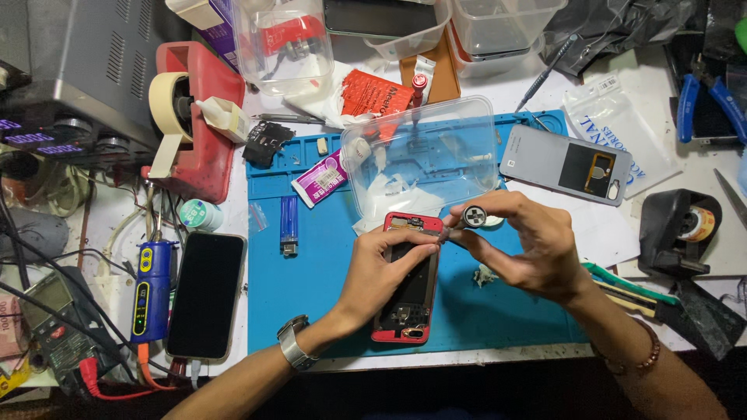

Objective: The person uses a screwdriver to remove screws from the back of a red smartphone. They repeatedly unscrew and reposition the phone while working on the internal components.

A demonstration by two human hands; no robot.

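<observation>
Screwdriver (469, 217) pinched in the right hand (529, 249), left hand (381, 268) gripping the red phone frame (406, 278) mid-mat, near the desk's front edge; a slip could gouge the board.

I am reaching both forearms in from the bottom edge, wrists bent inward. My left hand (377, 272) is pressing down with curled fingers, while my right hand (525, 245) is pinching, fingertips meeting thumb.
</observation>
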